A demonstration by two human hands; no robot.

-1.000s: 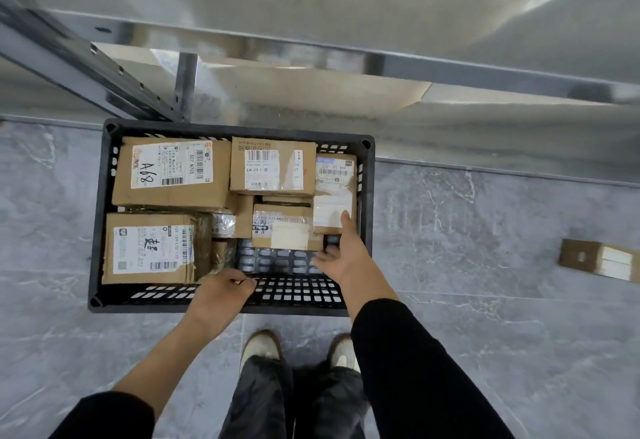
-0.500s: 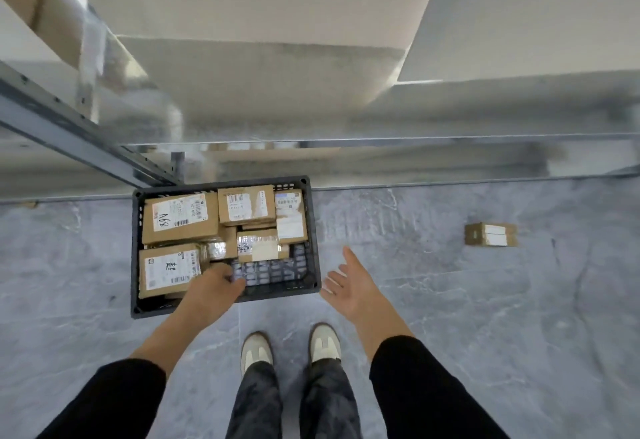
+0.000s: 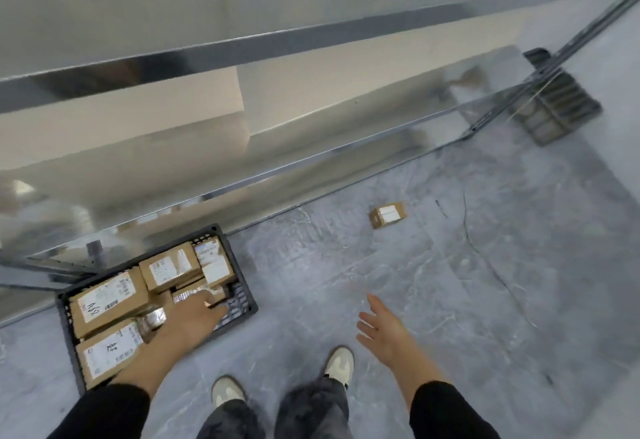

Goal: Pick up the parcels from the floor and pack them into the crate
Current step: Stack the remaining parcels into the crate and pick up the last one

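Observation:
A black slatted crate [image 3: 247, 295] stands on the floor at the lower left, holding several brown cardboard parcels with white labels [image 3: 110, 296]. My left hand [image 3: 188, 321] reaches over the crate's near edge, fingers spread and resting on a small taped parcel [image 3: 194, 295] near the crate's middle; whether it grips the parcel is unclear. My right hand [image 3: 384, 329] hovers open and empty above the floor, right of the crate. One small brown parcel with a white label [image 3: 387, 214] lies alone on the grey floor, farther away and to the right.
Metal shelving [image 3: 242, 54] with shiny panels runs along the back, its lower rail just behind the crate. A second dark crate [image 3: 557, 106] sits tilted at the far right by a shelf post. My two feet in pale shoes [image 3: 339, 364] stand on grey marbled tiles.
The view has lifted and turned right, so the crate looks smaller. My right hand left the crate and moved right, open over the floor. My left hand slid from the rim onto the parcels.

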